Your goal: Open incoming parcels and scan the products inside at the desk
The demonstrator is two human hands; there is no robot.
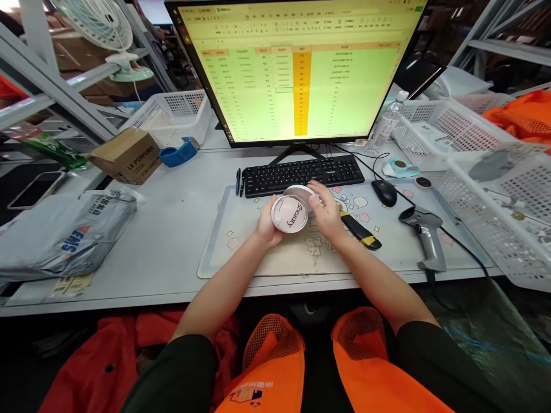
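A round, pale pink tub (290,214) with the word "beauty" on its face is tilted toward me above the desk mat. My left hand (268,225) is closed around its left side. Behind it and partly covered by it is a pale round piece like a lid (303,193). The fingers of my right hand (326,209) are closed on that piece's right edge. Just right of my right hand, a black and yellow box cutter (360,230) lies on the patterned mat (258,261).
A monitor (258,115) stands behind a black keyboard (303,175). To the right are a mouse (384,193), a barcode scanner (426,235) and white baskets (495,212). On the left are a grey parcel (64,229), a cardboard box (129,155) and a blue tape dispenser (177,154).
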